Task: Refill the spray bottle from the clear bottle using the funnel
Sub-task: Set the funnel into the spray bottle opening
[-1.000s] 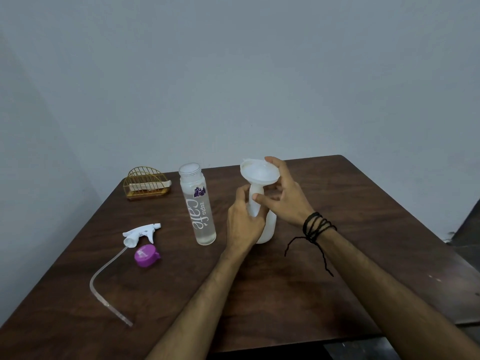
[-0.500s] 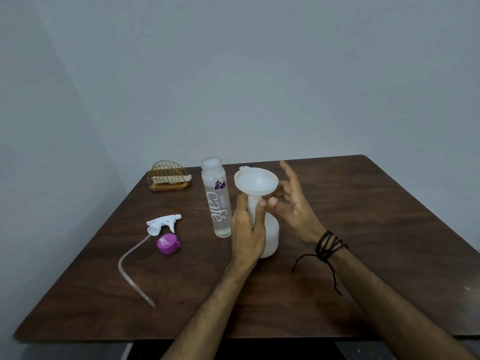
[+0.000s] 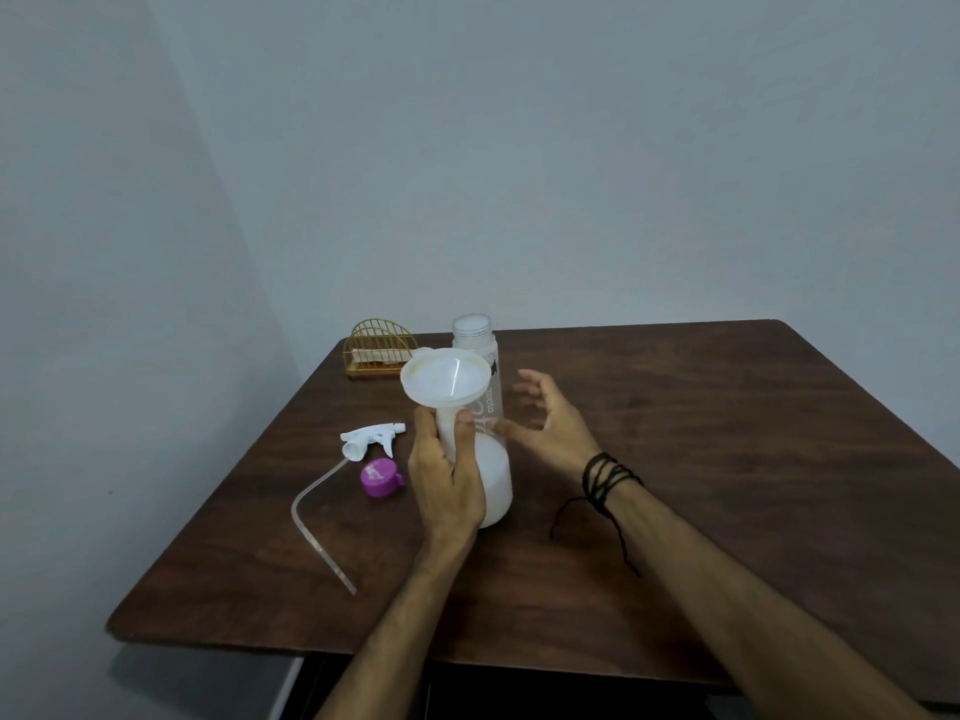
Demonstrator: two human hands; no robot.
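Note:
A white spray bottle (image 3: 495,480) stands on the brown table (image 3: 727,459) with a white funnel (image 3: 445,380) seated in its neck. My left hand (image 3: 445,480) is wrapped around the bottle's neck and body. Just behind it stands the clear bottle (image 3: 483,345), uncapped and partly hidden by the funnel. My right hand (image 3: 550,423) hovers open to the right of both bottles, fingers spread, with the thumb pointing toward the clear bottle; I cannot tell whether it touches.
The white spray trigger head (image 3: 371,438) with its long clear tube (image 3: 317,527) lies left of the bottle, next to a purple cap (image 3: 382,478). A gold wire holder (image 3: 382,350) stands at the table's back left corner. Grey walls lie behind.
My right hand has let go of the funnel and moved right, opening. The view has shifted, so everything sits further right in the picture. My left hand keeps hold of the spray bottle.

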